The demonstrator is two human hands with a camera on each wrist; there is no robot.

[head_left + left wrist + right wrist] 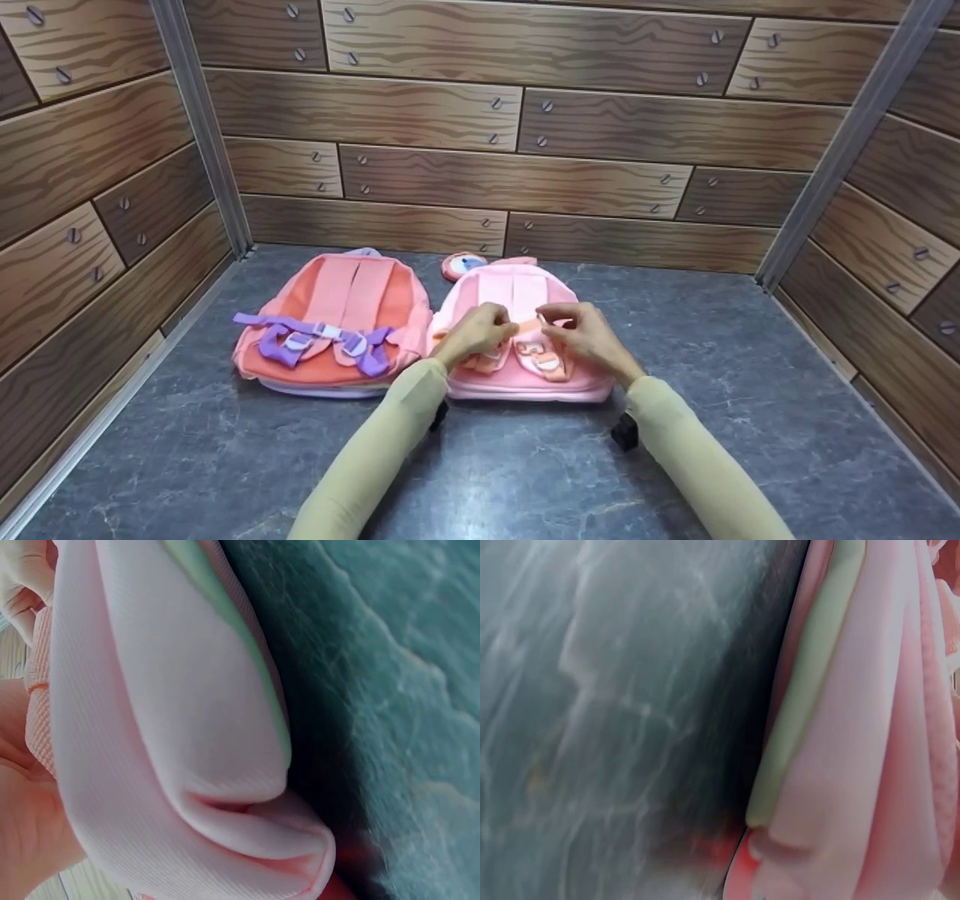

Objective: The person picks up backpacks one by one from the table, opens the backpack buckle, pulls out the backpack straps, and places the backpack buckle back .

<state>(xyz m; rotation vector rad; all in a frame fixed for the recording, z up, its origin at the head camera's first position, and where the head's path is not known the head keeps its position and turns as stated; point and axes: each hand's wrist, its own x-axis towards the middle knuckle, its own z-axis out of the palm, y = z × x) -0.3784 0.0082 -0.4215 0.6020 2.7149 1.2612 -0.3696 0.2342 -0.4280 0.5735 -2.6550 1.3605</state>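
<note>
A small pink backpack (540,382) lies with its strap side up in the middle of the table. Over it, my left hand (480,330) pinches an orange strap (529,325). The right hand (589,337) holds the strap's other end at a white buckle (541,320), thumb and fingers close together. More orange webbing with a white buckle (551,362) lies below the right hand. In the left wrist view the pink fabric (187,705) hides most of the left fingers. The right wrist view mostly shows the pink bag's side (840,765).
Left of the pink bag lies a coral backpack (405,300), its purple straps (277,322) joined by a white buckle (328,332). A round plush piece with an eye (463,265) sits behind the pink bag. Wood-patterned walls (600,172) surround the dark marbled table (712,375).
</note>
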